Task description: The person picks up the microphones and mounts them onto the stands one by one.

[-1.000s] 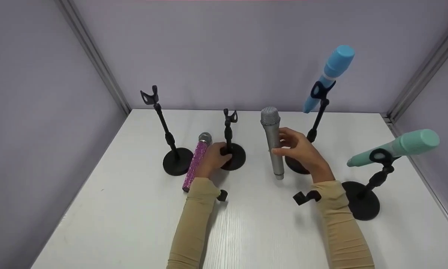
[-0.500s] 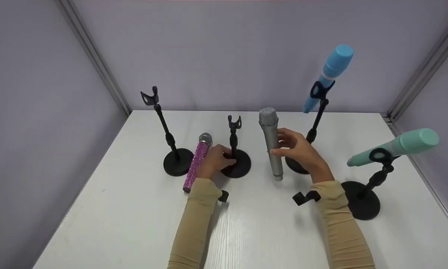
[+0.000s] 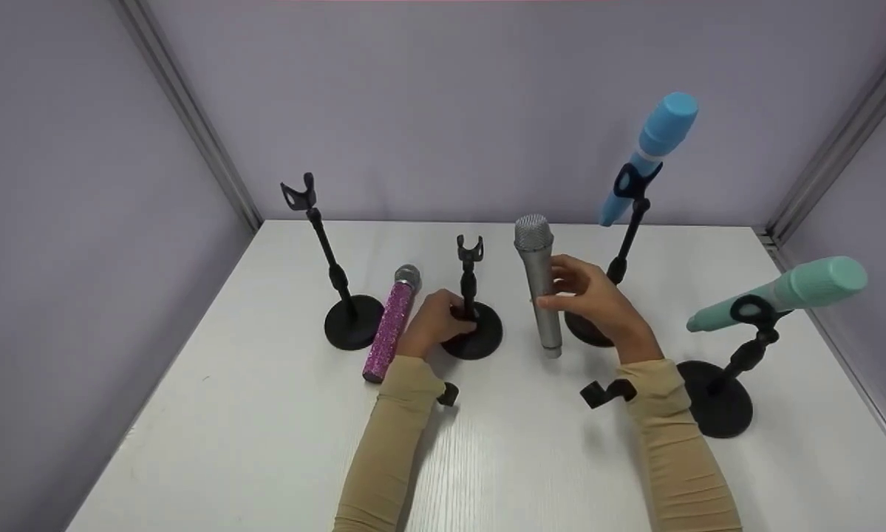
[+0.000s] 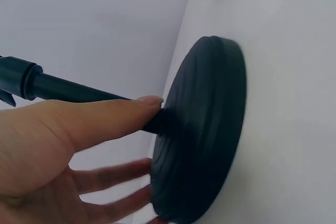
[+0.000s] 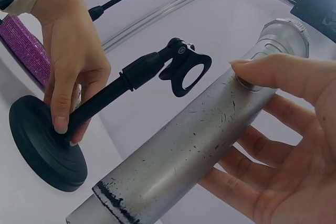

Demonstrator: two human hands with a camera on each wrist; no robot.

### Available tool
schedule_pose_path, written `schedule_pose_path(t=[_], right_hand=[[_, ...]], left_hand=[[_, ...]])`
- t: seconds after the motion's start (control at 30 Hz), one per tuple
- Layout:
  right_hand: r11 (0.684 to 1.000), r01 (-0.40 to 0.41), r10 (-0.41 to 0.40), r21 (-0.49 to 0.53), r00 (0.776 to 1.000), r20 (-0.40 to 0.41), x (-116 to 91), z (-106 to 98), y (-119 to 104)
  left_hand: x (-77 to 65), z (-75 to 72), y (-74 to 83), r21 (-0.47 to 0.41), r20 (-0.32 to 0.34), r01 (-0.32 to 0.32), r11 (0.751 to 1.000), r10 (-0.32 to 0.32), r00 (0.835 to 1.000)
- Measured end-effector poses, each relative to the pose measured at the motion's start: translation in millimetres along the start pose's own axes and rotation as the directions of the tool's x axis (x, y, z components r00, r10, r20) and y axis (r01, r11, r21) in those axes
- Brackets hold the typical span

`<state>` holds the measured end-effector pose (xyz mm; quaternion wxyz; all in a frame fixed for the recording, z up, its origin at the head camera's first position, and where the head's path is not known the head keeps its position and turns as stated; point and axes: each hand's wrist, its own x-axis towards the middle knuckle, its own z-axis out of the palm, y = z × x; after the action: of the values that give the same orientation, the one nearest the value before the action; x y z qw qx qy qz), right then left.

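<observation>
My left hand (image 3: 434,323) pinches the foot of the pole of a short black microphone stand (image 3: 469,284), just above its round base. In the left wrist view the thumb (image 4: 113,121) lies along the pole, and the other fingers are partly hidden behind the base (image 4: 202,129). The stand's clip is empty. To its right, my right hand (image 3: 594,299) holds a silver microphone (image 3: 537,284) by its body, mesh head up and apart from the clip. Scuffs mark its body (image 5: 194,135) in the right wrist view. A pink glittery microphone (image 3: 391,325) lies beside my left hand.
A taller black stand (image 3: 332,273) with an empty clip is at left. Behind my right hand, another stand (image 3: 620,262) bears a blue microphone (image 3: 664,129). At right a stand (image 3: 720,399) carries a mint-green microphone (image 3: 812,284). Walls enclose the white table (image 3: 265,443).
My left hand has drawn the short stand toward me and slightly right. The right hand and the silver microphone have stayed almost in place.
</observation>
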<state>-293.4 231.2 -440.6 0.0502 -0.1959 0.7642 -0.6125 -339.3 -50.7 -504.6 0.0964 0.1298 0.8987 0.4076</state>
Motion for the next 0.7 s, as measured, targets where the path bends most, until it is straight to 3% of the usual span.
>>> schedule_pose_path(t=[0.27,0.47,0.7], right_hand=[[1.0,0.005,-0.005,-0.009,1.0,-0.01,0.6,0.0,-0.8],[1.0,0.005,-0.005,-0.011,1.0,-0.018,0.3,-1.0,-1.8],[1.0,0.009,-0.009,0.005,1.0,-0.025,-0.3,-3.3,-2.8]], left_hand=[[2.4,0.6,-5.4,-0.039,-0.026,-0.041,0.998,0.04,0.999],[4.3,0.3,-10.6,-0.02,-0.022,-0.107,0.994,0.106,0.994],[3.6,1.7,-10.2,-0.002,0.001,-0.108,0.994,0.108,0.994]])
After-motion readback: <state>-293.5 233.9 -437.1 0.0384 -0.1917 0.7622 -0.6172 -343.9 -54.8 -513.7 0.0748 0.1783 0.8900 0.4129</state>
